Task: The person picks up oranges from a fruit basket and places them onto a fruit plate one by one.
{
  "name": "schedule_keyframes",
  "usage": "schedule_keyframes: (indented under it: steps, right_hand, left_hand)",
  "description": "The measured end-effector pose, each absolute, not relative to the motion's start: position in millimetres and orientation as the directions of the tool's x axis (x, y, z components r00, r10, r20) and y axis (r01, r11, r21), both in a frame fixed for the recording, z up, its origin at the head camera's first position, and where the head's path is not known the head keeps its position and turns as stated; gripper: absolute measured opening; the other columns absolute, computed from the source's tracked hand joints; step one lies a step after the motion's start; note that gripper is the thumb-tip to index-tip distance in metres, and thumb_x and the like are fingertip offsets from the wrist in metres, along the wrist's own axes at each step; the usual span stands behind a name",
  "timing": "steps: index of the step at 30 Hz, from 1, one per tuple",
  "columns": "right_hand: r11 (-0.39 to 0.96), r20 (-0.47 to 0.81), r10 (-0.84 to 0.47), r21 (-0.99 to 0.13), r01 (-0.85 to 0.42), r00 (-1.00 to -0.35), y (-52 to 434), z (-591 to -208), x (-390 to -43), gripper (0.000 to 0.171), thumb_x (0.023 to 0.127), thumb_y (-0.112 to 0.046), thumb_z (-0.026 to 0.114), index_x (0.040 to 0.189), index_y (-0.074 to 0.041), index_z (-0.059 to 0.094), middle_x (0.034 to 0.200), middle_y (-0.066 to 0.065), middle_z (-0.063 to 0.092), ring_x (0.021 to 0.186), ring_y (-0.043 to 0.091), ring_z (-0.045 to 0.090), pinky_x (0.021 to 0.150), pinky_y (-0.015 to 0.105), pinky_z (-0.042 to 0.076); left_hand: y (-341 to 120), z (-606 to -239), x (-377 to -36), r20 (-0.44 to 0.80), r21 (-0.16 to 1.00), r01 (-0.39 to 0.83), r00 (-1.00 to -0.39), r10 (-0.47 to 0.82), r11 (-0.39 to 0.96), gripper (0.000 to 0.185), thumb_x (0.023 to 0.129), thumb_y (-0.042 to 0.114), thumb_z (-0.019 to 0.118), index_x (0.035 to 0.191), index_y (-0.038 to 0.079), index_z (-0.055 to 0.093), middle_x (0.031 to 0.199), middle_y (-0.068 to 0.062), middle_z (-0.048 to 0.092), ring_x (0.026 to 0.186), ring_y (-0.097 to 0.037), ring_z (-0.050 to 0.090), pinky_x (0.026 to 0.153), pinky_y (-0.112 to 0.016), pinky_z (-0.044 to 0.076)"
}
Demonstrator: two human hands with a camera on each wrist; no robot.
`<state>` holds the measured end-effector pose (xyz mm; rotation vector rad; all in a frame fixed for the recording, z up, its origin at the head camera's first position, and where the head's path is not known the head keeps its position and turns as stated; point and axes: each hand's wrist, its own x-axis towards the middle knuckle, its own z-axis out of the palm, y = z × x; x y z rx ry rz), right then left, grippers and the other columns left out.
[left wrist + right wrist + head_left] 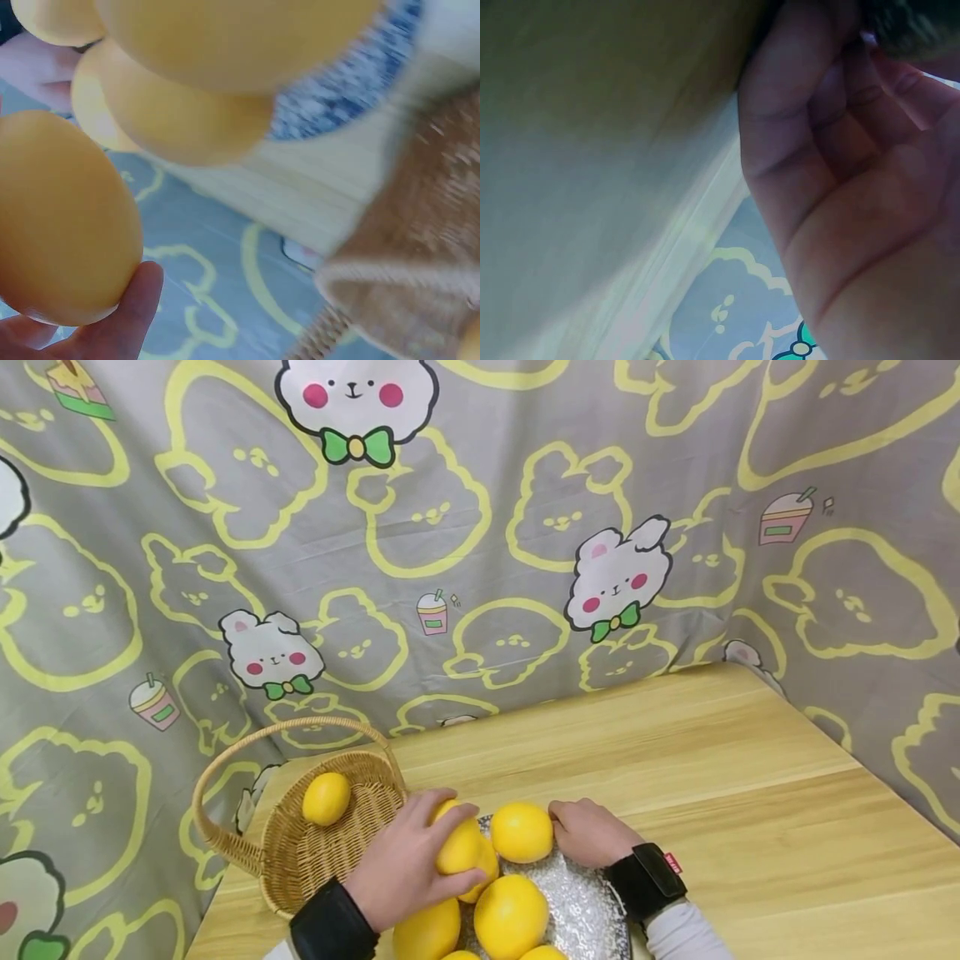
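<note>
My left hand (405, 856) grips a lemon (459, 843) above the left side of a silvery patterned plate (585, 897). In the left wrist view its fingers curl round that lemon (67, 217). More lemons lie on the plate, among them one at the far rim (522, 832) and one nearer the middle (512, 917). At the plate's far right edge my right hand (596, 833) holds the rim with curled fingers. The right wrist view shows the curled hand (855, 172) by a dark piece of rim (915, 28).
Left of the plate, a wicker basket (281, 852) with a tall arched handle (300, 723) contains one lemon (326, 798). Both stand on a wooden table (750, 793). A grey cartoon-print curtain (495, 585) hangs behind and along the sides.
</note>
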<state>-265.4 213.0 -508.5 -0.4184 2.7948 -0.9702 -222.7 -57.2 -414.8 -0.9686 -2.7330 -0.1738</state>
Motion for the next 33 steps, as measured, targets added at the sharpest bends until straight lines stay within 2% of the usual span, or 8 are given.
schedule_keyframes:
  steps: [8, 13, 19, 24, 26, 29, 33]
  right_hand:
    - [0.753, -0.068, -0.312, -0.626, -0.203, -0.947, 211, -506, -266, 0.019, 0.106, -0.014, 0.051, 0.091, -0.015, 0.063, 0.069, -0.001, 0.054, 0.061, 0.014, 0.049, 0.063, 0.030, 0.042]
    - [0.756, -0.068, -0.313, -0.621, -0.206, -0.947, 212, -504, -266, 0.018, 0.106, -0.015, 0.052, 0.092, -0.016, 0.064, 0.071, -0.001, 0.056, 0.063, 0.014, 0.051, 0.063, 0.031, 0.044]
    - [0.760, -0.074, -0.315, -0.617, -0.205, -0.946, 213, -503, -266, 0.019, 0.106, -0.016, 0.051, 0.091, -0.017, 0.063, 0.072, -0.001, 0.056, 0.063, 0.014, 0.051, 0.064, 0.031, 0.044]
    - [0.764, -0.078, -0.317, -0.612, -0.206, -0.945, 214, -505, -266, 0.020, 0.107, -0.017, 0.050, 0.093, -0.017, 0.065, 0.073, 0.000, 0.057, 0.064, 0.015, 0.052, 0.064, 0.033, 0.044]
    - [0.759, -0.074, -0.323, -0.616, -0.211, -0.943, 215, -506, -266, 0.020, 0.107, -0.017, 0.051, 0.093, -0.016, 0.065, 0.073, 0.001, 0.057, 0.065, 0.015, 0.052, 0.064, 0.033, 0.044]
    - [0.745, -0.079, -0.336, -0.632, -0.214, -0.938, 216, -506, -266, 0.018, 0.107, -0.018, 0.053, 0.092, -0.017, 0.064, 0.072, 0.001, 0.056, 0.064, 0.015, 0.051, 0.063, 0.032, 0.043]
    - [0.727, -0.091, -0.360, -0.651, -0.218, -0.929, 217, -507, -266, 0.014, 0.103, -0.018, 0.059, 0.090, -0.018, 0.062, 0.071, 0.000, 0.055, 0.062, 0.015, 0.050, 0.061, 0.030, 0.041]
  left_hand:
    - [-32, -425, -221, 0.189, 0.149, 0.639, -0.767, 0.613, 0.754, 0.063, 0.091, 0.068, 0.064, 0.139, 0.028, 0.061, 0.143, -0.008, 0.057, 0.125, -0.025, 0.062, 0.090, -0.039, 0.059]
    - [-18, -429, -220, 0.143, 0.224, 0.664, -0.746, 0.650, 0.713, 0.063, 0.092, 0.067, 0.064, 0.140, 0.027, 0.060, 0.142, -0.007, 0.056, 0.122, -0.023, 0.062, 0.088, -0.033, 0.057]
    - [-6, -429, -221, 0.103, 0.235, 0.688, -0.720, 0.686, 0.687, 0.063, 0.094, 0.068, 0.061, 0.144, 0.031, 0.056, 0.142, -0.004, 0.055, 0.120, -0.023, 0.061, 0.074, -0.020, 0.052]
    - [4, -429, -222, 0.070, 0.201, 0.697, -0.711, 0.700, 0.688, 0.064, 0.094, 0.069, 0.060, 0.145, 0.032, 0.054, 0.139, -0.003, 0.056, 0.113, -0.021, 0.062, 0.066, -0.018, 0.047]
    - [8, -429, -223, 0.040, 0.189, 0.700, -0.706, 0.707, 0.689, 0.064, 0.094, 0.070, 0.059, 0.145, 0.031, 0.053, 0.139, -0.003, 0.057, 0.111, -0.020, 0.062, 0.067, -0.019, 0.048]
    - [15, -428, -223, 0.003, 0.165, 0.718, -0.686, 0.727, 0.677, 0.065, 0.095, 0.070, 0.056, 0.146, 0.031, 0.052, 0.139, -0.004, 0.057, 0.111, -0.021, 0.062, 0.075, -0.023, 0.052]
    - [22, -431, -221, 0.017, 0.120, 0.751, -0.656, 0.755, 0.650, 0.063, 0.096, 0.070, 0.055, 0.145, 0.030, 0.052, 0.139, -0.004, 0.058, 0.113, -0.023, 0.063, 0.084, -0.027, 0.053]
